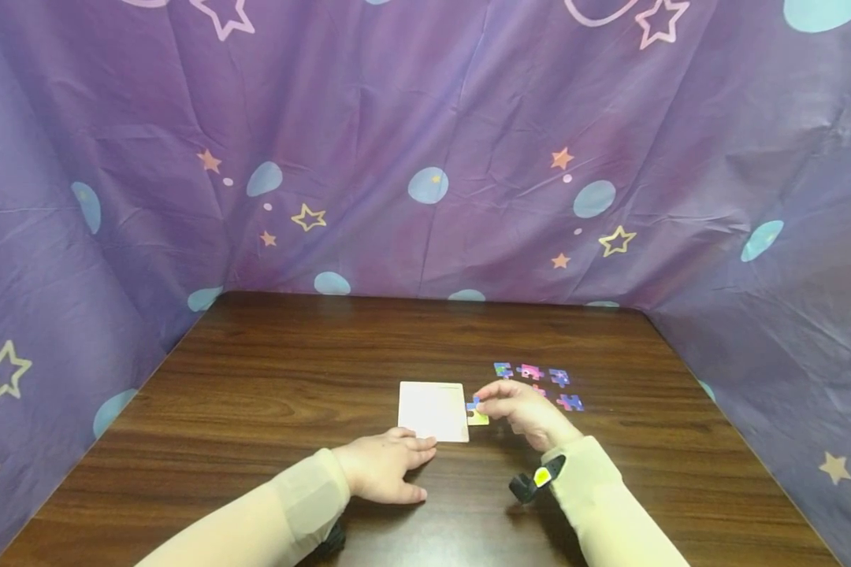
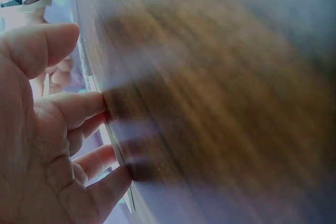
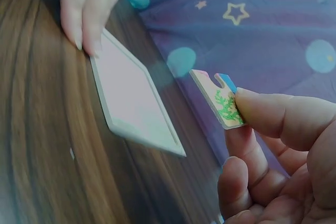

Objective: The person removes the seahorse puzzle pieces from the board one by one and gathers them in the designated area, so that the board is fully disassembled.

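Observation:
A white square puzzle tray (image 1: 432, 411) with a raised rim lies on the table. My left hand (image 1: 388, 466) rests at its near left corner, fingers extended and fingertips on the tray's near edge; the thumb points away from it. Between thumb and fingers, my right hand (image 1: 530, 413) pinches a jigsaw piece (image 3: 221, 99) just right of the tray. In the right wrist view this piece shows yellow with a green plant print, a blue part and a rounded notch, and it is held up off the table.
Several loose jigsaw pieces lie beyond and right of my right hand, among them a pink one (image 1: 530, 372) and a blue and pink one (image 1: 570, 402). The dark wooden table (image 1: 312, 346) meets a purple star-printed curtain (image 1: 369, 236) at the back and sides.

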`<state>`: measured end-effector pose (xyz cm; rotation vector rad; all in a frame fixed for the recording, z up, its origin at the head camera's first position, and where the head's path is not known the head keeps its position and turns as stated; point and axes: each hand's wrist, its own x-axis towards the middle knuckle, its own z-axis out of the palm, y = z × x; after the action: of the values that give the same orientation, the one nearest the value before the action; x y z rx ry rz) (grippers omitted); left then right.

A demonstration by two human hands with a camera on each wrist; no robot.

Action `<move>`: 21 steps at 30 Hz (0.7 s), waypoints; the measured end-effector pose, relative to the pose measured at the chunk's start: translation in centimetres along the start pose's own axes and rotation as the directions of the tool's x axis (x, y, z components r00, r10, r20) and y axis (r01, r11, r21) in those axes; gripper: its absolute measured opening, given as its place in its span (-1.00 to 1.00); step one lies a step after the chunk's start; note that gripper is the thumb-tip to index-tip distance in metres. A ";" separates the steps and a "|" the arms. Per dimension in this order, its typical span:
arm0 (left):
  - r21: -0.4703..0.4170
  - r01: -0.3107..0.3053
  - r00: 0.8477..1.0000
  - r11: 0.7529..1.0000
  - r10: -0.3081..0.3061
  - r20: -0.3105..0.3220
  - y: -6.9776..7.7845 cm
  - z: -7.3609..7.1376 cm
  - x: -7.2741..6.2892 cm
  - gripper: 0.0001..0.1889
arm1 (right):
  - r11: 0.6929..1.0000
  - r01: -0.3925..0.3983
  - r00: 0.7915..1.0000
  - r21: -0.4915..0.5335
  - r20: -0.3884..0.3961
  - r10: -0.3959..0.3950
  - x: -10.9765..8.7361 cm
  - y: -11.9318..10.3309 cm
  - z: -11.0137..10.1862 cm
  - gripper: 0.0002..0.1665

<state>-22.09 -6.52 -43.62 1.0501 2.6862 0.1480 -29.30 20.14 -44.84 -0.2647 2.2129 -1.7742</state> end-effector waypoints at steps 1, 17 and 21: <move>0.000 -0.001 1.000 1.000 0.001 0.000 0.0 0.0 0.0 -0.29 | 1.000 0.002 1.000 -0.003 0.000 -0.002 -0.1 0.0 -0.4 -0.79; -0.018 0.001 1.000 1.000 -0.001 0.012 0.0 -0.1 -0.1 -0.29 | 0.992 -0.093 0.996 0.082 0.000 0.093 -2.0 0.8 -6.0 -0.80; -0.025 0.002 1.000 1.000 -0.001 0.015 0.0 -0.1 -0.1 -0.29 | 0.994 -0.058 0.998 0.095 0.012 0.057 -2.4 1.3 -7.2 -0.81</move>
<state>-22.06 -6.60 -43.55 1.0377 2.6649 0.1729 -29.47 27.83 -44.42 -0.1861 2.1005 -1.8379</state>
